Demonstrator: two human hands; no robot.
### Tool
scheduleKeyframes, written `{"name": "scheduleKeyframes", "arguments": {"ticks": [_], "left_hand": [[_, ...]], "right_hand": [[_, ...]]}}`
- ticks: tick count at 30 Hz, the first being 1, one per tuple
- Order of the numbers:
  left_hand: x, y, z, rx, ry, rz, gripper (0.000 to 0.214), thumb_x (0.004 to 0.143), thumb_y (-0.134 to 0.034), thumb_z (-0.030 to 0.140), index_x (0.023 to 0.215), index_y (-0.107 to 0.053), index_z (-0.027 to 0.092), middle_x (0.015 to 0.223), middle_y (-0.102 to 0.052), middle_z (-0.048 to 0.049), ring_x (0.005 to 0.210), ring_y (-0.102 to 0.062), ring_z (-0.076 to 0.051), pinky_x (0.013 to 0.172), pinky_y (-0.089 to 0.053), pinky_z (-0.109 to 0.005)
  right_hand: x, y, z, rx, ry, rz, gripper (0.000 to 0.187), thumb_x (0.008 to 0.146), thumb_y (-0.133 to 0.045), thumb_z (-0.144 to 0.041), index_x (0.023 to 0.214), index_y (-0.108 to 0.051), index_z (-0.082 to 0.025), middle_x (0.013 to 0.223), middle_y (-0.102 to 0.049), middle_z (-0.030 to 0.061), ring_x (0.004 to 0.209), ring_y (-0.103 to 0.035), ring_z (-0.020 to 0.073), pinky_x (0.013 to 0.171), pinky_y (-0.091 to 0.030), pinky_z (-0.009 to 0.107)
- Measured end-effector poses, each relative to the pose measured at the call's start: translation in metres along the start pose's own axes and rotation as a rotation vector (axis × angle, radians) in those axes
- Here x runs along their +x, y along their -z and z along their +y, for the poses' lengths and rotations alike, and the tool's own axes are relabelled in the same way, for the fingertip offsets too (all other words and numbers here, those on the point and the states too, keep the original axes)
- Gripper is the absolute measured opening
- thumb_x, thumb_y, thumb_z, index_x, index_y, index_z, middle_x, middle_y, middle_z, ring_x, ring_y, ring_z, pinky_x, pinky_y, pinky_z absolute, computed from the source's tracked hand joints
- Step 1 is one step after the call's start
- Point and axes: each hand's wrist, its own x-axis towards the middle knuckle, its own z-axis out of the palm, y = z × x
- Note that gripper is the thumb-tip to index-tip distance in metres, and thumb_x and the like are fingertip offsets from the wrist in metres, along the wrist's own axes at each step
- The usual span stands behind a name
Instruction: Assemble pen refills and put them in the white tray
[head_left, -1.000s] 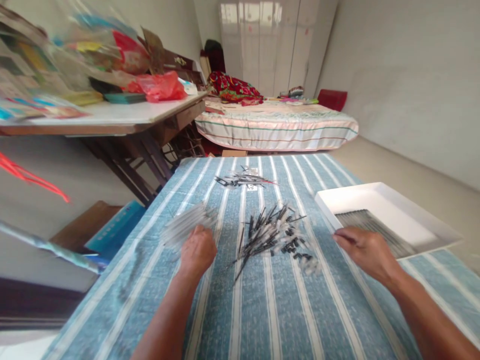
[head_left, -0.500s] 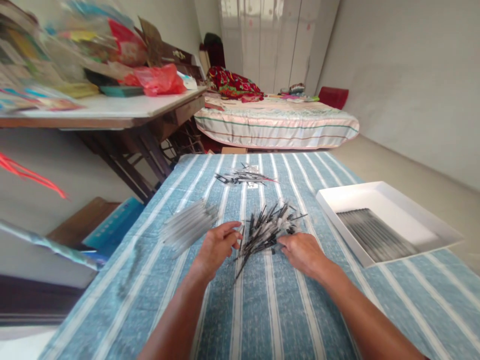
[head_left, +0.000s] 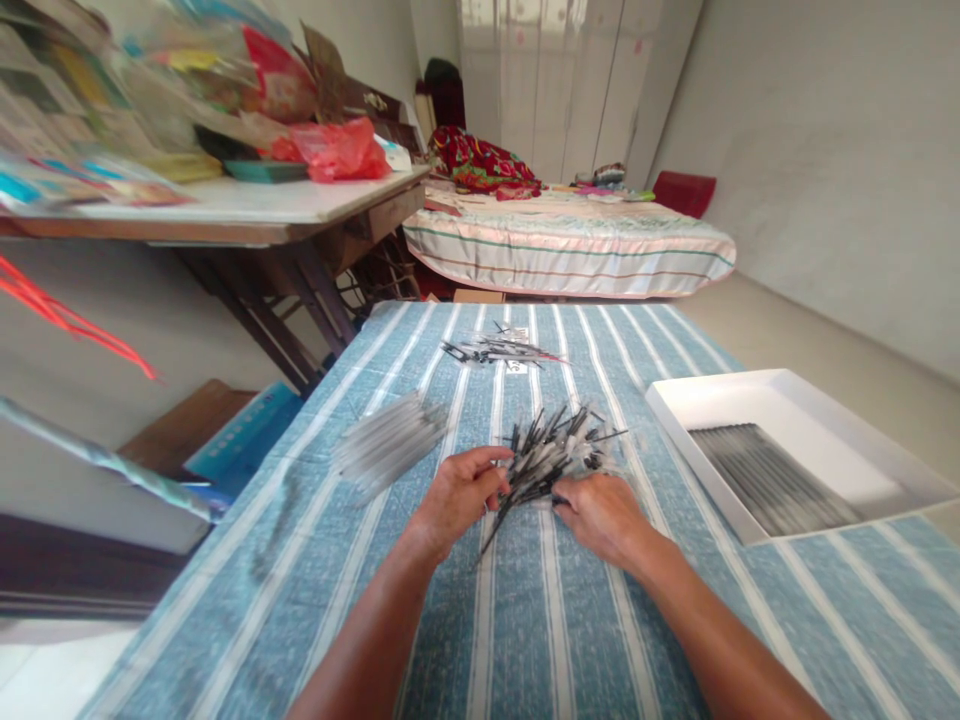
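A loose pile of thin black and clear sticks (head_left: 551, 450), perhaps pen refills, lies on the blue striped cloth in front of me. At its left edge is my left hand (head_left: 466, 495), index finger stretched over the sticks and thumb apart from it. My right hand (head_left: 600, 515) is closed at the pile's lower right edge, fingers curled and pressed together. A dark bit shows at its fingertips, but I cannot make out what it holds. Left of the pile, pale clear tubes (head_left: 394, 440) lie side by side.
A white open box (head_left: 870, 440) on the right holds a row of dark sticks (head_left: 772, 480). Farther back lies a smaller scatter of sticks (head_left: 499, 349) over a printed label. A cluttered side table (head_left: 352, 197) stands left; a bed (head_left: 570, 250) is beyond.
The whole view has shifted a little, so things sit farther right. My right hand has moved slightly nearer my left along the pile's lower edge. The left hand keeps its place beside the pile.
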Motion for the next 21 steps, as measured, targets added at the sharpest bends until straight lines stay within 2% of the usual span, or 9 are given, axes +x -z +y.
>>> {"name": "scheduleKeyframes", "arguments": {"ticks": [4,7,10,12,16,18,21], "left_hand": [[-0.001,-0.002,0.001,0.026,0.004,-0.012,0.034,0.068,-0.055,0.024,0.099,-0.062,0.012,0.06,-0.059,0.0014,0.044,-0.044,-0.007,0.039,-0.027,-0.019],[-0.003,-0.003,0.002,0.027,0.005,-0.039,0.034,0.068,-0.055,0.023,0.099,-0.062,0.012,0.06,-0.059,0.0016,0.043,-0.044,-0.007,0.039,-0.027,-0.019],[-0.005,-0.004,0.003,0.014,0.001,-0.088,0.031,0.068,-0.055,0.022,0.097,-0.063,0.012,0.06,-0.059,0.0016,0.043,-0.044,-0.007,0.039,-0.026,-0.018],[-0.006,-0.005,0.003,-0.005,0.001,-0.126,0.029,0.069,-0.055,0.023,0.095,-0.063,0.013,0.061,-0.059,0.0016,0.043,-0.044,-0.007,0.039,-0.026,-0.018],[-0.007,-0.006,0.003,-0.028,0.002,-0.184,0.031,0.069,-0.056,0.023,0.098,-0.063,0.014,0.063,-0.061,0.0011,0.044,-0.045,-0.007,0.039,-0.026,-0.019],[-0.007,-0.007,0.003,-0.015,0.009,-0.203,0.031,0.069,-0.056,0.022,0.098,-0.064,0.015,0.064,-0.062,0.0007,0.045,-0.046,-0.007,0.04,-0.027,-0.019],[-0.008,-0.008,0.003,0.007,0.015,-0.224,0.03,0.069,-0.057,0.022,0.097,-0.065,0.015,0.062,-0.062,0.0004,0.045,-0.046,-0.008,0.04,-0.029,-0.019]], "right_hand": [[0.001,-0.007,-0.004,0.005,0.039,0.018,0.023,0.082,-0.043,-0.023,0.076,-0.064,-0.019,0.074,-0.069,0.0087,0.073,-0.065,0.0228,0.059,-0.038,0.027],[0.0,-0.012,-0.003,0.139,0.085,0.103,0.019,0.078,-0.046,-0.018,0.072,-0.063,-0.018,0.072,-0.068,0.0059,0.07,-0.063,0.0186,0.06,-0.038,0.025],[-0.002,-0.014,-0.001,0.434,0.135,0.26,0.016,0.07,-0.048,-0.01,0.071,-0.063,-0.017,0.065,-0.064,0.0009,0.061,-0.059,0.0129,0.058,-0.038,0.021],[-0.003,-0.015,0.0,0.686,0.142,0.321,0.016,0.067,-0.049,-0.008,0.07,-0.063,-0.016,0.059,-0.06,-0.0012,0.055,-0.055,0.0108,0.054,-0.038,0.02],[-0.002,-0.016,0.003,1.18,0.119,0.296,0.01,0.07,-0.055,-0.014,0.071,-0.065,-0.015,0.06,-0.062,0.0001,0.053,-0.057,0.0112,0.05,-0.042,0.02],[-0.001,-0.018,0.004,1.314,0.101,0.28,0.008,0.07,-0.061,-0.02,0.074,-0.066,-0.015,0.059,-0.062,-0.0002,0.049,-0.055,0.0105,0.048,-0.044,0.021],[0.0,-0.021,0.007,1.427,0.07,0.251,0.017,0.068,-0.068,-0.026,0.083,-0.067,-0.016,0.057,-0.059,-0.0024,0.044,-0.051,0.0085,0.045,-0.044,0.021]]}}
